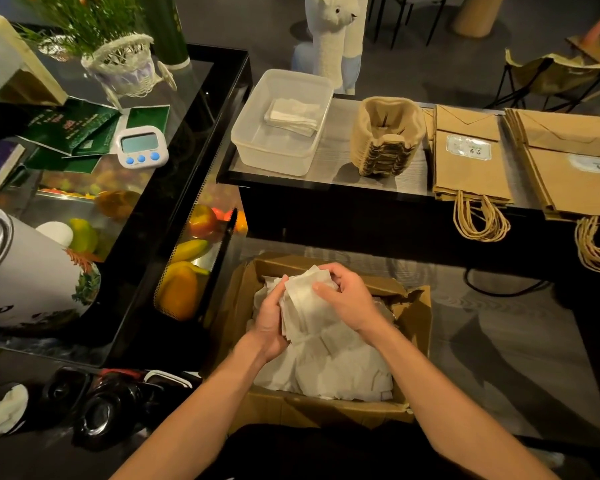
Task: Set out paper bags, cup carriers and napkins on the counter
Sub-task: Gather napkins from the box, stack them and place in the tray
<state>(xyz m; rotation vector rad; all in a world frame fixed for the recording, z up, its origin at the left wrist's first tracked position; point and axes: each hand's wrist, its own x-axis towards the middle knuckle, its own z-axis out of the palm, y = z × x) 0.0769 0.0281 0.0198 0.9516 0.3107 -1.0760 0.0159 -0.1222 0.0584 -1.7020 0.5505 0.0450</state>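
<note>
Your left hand [269,327] and right hand [350,301] hold a bundle of napkins [305,306] between them, fingers [331,271] curled round its edges, just above the open cardboard box [326,412] of loose napkins [347,372]. Farther off, on the counter [340,168], a clear plastic tub [274,150] contains folded napkins [293,116]. Right of it stand stacked cup carriers [385,140], then two piles of paper bags [471,168] lying flat, handles overhanging the near edge.
</note>
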